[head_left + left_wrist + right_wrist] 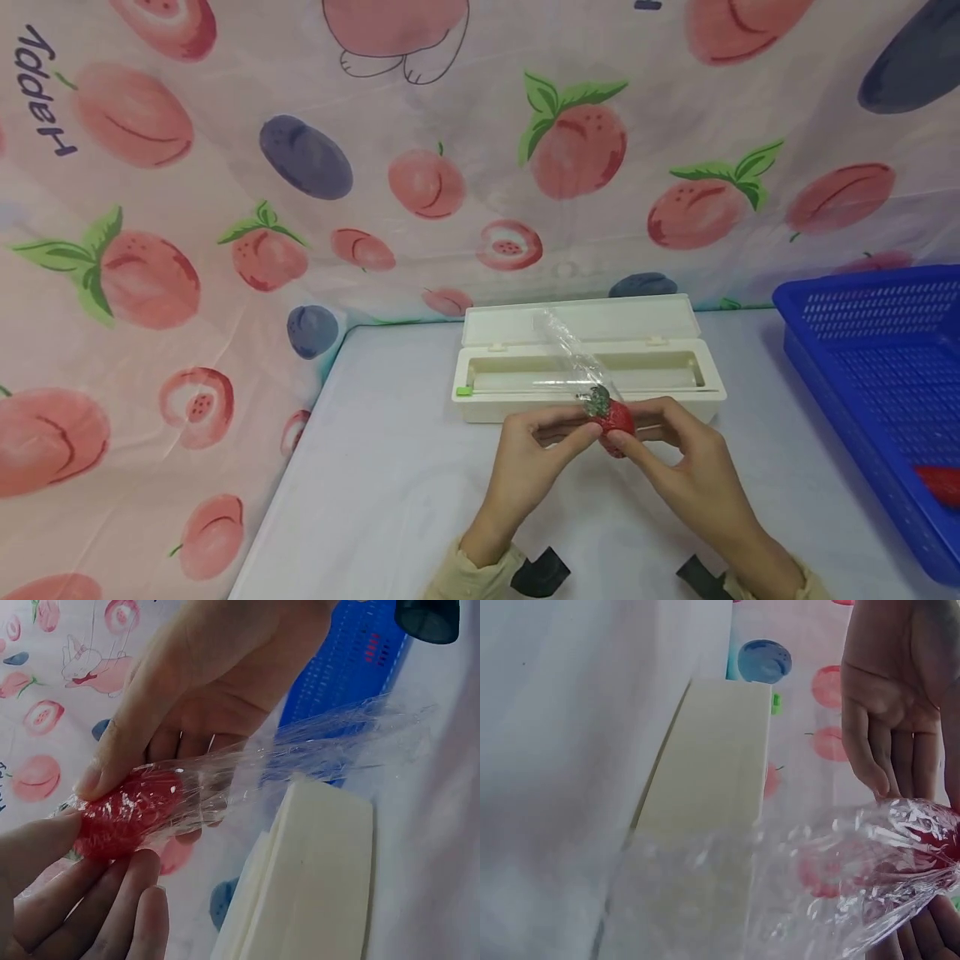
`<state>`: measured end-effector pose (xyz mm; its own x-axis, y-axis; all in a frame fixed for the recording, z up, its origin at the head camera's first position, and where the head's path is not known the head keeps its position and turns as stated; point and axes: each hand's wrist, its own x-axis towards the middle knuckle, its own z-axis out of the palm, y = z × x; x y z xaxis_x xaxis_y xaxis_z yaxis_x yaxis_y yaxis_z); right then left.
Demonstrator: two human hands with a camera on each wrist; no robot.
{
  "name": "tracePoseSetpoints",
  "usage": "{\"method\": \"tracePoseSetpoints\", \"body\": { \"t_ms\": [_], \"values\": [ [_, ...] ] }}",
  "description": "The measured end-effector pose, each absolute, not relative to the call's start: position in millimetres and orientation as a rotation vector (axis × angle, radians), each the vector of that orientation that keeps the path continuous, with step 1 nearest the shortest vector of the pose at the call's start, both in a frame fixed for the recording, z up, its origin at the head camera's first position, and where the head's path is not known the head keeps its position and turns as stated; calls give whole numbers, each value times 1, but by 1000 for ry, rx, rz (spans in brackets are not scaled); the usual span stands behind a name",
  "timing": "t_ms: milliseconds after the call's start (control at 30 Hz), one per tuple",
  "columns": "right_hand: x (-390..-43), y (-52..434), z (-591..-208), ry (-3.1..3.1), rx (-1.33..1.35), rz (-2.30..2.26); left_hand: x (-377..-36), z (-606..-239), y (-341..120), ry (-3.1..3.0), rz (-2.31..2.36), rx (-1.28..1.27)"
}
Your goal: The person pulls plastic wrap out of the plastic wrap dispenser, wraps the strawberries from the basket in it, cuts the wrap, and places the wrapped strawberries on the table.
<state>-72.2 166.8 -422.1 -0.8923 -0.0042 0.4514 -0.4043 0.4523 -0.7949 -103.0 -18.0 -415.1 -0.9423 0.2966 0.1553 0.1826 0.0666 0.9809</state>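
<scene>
A red strawberry point(617, 421) with a green leafy top sits between both hands, above the table and just in front of the white box. Clear plastic film point(330, 746) is wrapped round it, and a loose crumpled tail trails away from the fruit in both wrist views. My left hand point(536, 462) pinches the strawberry from the left with thumb and fingers. From the right, my right hand point(693, 467) holds it too, its thumb pressed on the front. The film partly covers the strawberry point(941, 838) at the edge of the right wrist view.
Behind the hands lies a long white box point(480, 408), its lid point(510, 323) raised and a green piece point(465, 391) at its left corner. At right stands a blue plastic basket point(847, 417) with a red object point(939, 485) inside. A fruit-print cloth point(375, 283) hangs behind.
</scene>
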Motion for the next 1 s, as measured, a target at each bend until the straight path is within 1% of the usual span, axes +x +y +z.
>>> {"method": "tracePoseSetpoints", "body": {
  "t_ms": [367,533,700,833,1000],
  "values": [
    [-70,161,-423,-2295,310,1458,-101,-415,-12,2045,2130,408],
    [-69,158,-424,-2298,314,1453,-102,-417,-13,1989,2157,415],
    [-71,162,-423,-2357,375,1364,-105,-416,-20,1993,2128,424],
    [-74,171,-420,-2370,441,1202,-108,-416,-24,2020,2081,432],
    [-82,183,-411,-2261,596,998,-112,-415,-29,2021,1992,506]
  ]
}}
